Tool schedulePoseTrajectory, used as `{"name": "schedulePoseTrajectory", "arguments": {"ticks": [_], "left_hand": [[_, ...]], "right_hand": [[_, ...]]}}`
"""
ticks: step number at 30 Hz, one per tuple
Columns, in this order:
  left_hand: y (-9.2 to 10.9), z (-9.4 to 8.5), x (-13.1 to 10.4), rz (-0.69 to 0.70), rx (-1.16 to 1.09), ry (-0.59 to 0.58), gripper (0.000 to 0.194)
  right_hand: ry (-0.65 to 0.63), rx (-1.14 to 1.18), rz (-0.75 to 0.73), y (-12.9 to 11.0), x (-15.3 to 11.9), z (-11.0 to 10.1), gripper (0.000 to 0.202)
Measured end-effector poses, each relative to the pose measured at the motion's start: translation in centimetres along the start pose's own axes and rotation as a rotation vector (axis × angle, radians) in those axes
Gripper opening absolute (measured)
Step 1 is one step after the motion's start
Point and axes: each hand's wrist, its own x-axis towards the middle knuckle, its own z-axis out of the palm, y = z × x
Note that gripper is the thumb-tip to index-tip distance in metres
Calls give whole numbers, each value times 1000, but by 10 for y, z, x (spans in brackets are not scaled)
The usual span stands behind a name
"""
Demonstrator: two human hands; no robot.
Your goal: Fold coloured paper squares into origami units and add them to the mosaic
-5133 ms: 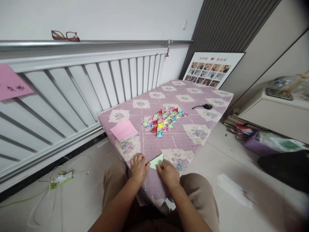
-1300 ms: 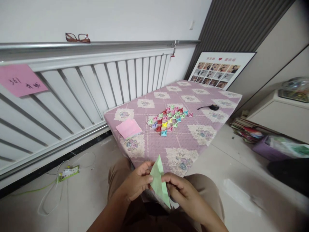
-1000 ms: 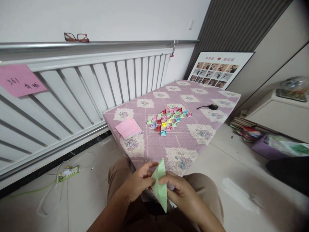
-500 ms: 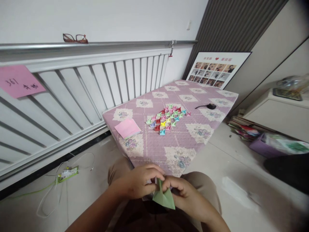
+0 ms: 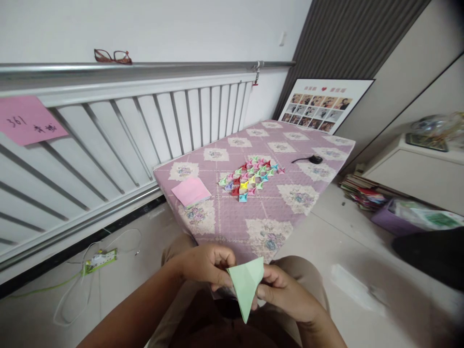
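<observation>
Between my hands, over my lap at the table's near corner, is a light green sheet of folding paper (image 5: 246, 285), folded to a triangle with one point hanging down. My left hand (image 5: 210, 266) pinches its left corner between thumb and fingers. On the other side, my right hand (image 5: 284, 290) grips the right edge, thumb in front. On the table stand several small folded paper pieces (image 5: 244, 185) in rows, in red, pink, green, yellow and blue. A stack of pink paper squares (image 5: 191, 191) lies near the left edge.
A purple flowered cloth covers the table (image 5: 235, 217). A black corded object (image 5: 314, 159) lies toward its right side, and a photo board (image 5: 319, 107) leans at the far end. A white radiator (image 5: 174, 121) runs along the left. A power strip (image 5: 101, 261) sits on the floor.
The green paper has been turned and spread: its narrow ridge pointed up before, and now a broad flat face shows with a point down. My hands have moved slightly apart.
</observation>
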Motion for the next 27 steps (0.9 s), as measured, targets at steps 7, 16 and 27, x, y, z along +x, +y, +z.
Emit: {"name": "schedulePoseTrajectory", "arguments": {"ticks": [7, 16, 27], "left_hand": [[3, -3, 1, 123, 143, 74, 27], [8, 4, -5, 372, 350, 348, 8], [-37, 52, 30, 300, -640, 554, 64]], "right_hand": [[168, 45, -68, 12, 7, -2, 41], [568, -153, -53, 2, 12, 5, 38], [667, -709, -301, -2, 10, 6, 31]]}}
